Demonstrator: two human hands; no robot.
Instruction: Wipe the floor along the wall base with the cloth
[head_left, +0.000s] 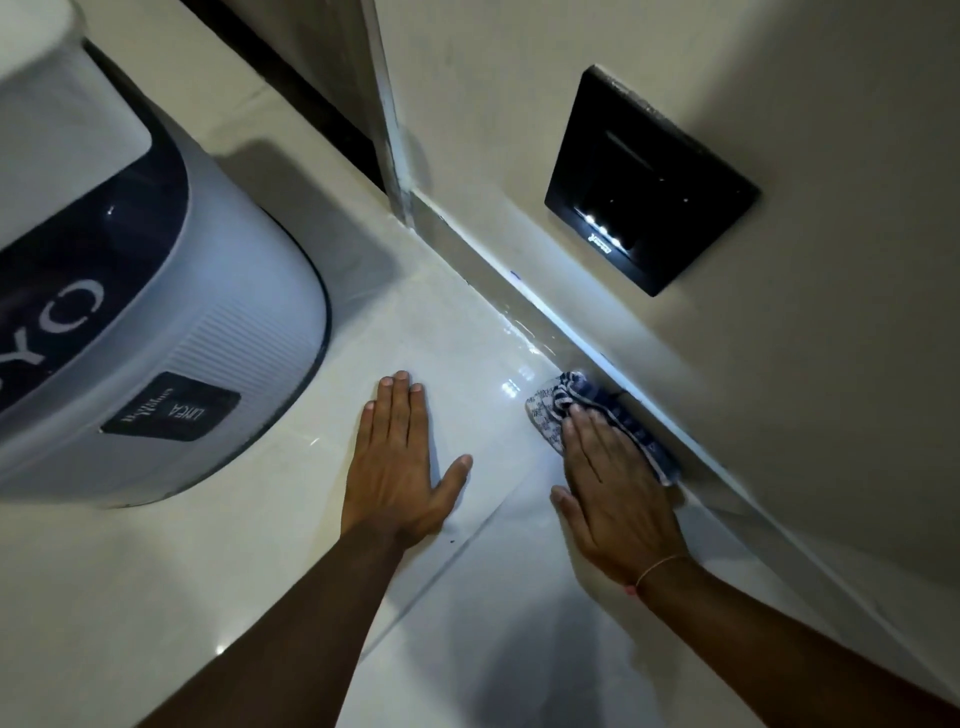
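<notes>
Against the pale skirting at the foot of the cream wall (779, 130), the right hand (613, 483) lies flat with fingers extended, pressing the crumpled blue-and-white patterned cloth (587, 410) onto the glossy white tiled floor (260, 561). The left hand (400, 457) rests open and empty, palm down on the tile, well apart from the cloth. Wet sheen ahead suggests that stretch is wiped; how much remains nearer the person cannot be judged.

Blue-white patterned cloth (597, 415) crumpled, flat on glossy floor (467, 338), touching wall base (524, 296).
</notes>
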